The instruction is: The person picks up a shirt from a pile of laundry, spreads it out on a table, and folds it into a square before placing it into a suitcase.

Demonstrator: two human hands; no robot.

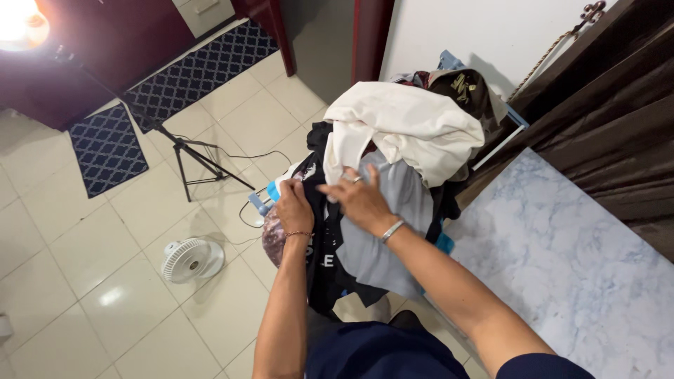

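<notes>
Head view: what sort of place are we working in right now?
Probably a room in a home, used for sorting laundry. Both hands, left hand and right hand, are in a heap of clothes beside a marble-patterned surface; patterned rugs and a small white fan lie on the tiled floor.

We look steeply down from a single head-worn camera, close over our own forearms, onto a heaped pile of mixed cloth garments [400, 140] just ahead. The pale glossy tiled floor [91, 267] fills the view's left, a grey-white marble-patterned tabletop [569, 267] its right.
</notes>
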